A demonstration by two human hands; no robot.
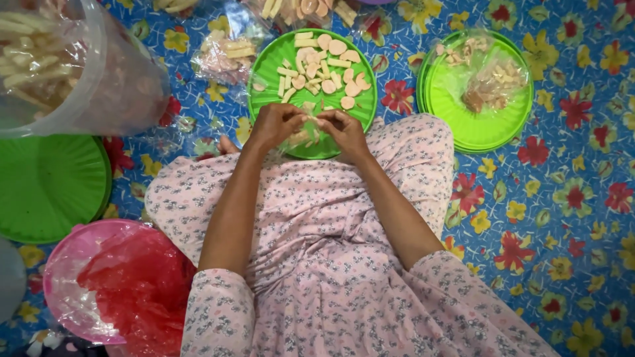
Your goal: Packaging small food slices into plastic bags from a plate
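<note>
Over on the right of the flowered blue mat [569, 198] sits a green plate [476, 129] carrying filled clear bags of snacks [486, 79]. Far left edge, an empty green plate [46, 188], and above it in the top left corner a big clear plastic tub [99, 86] packed with pale sticks. Bottom left corner, a pink bowl [66, 264] with a red plastic bag [142, 291] crumpled inside. Near the top edge, a filled bag [228, 56] lies on the mat.
</note>
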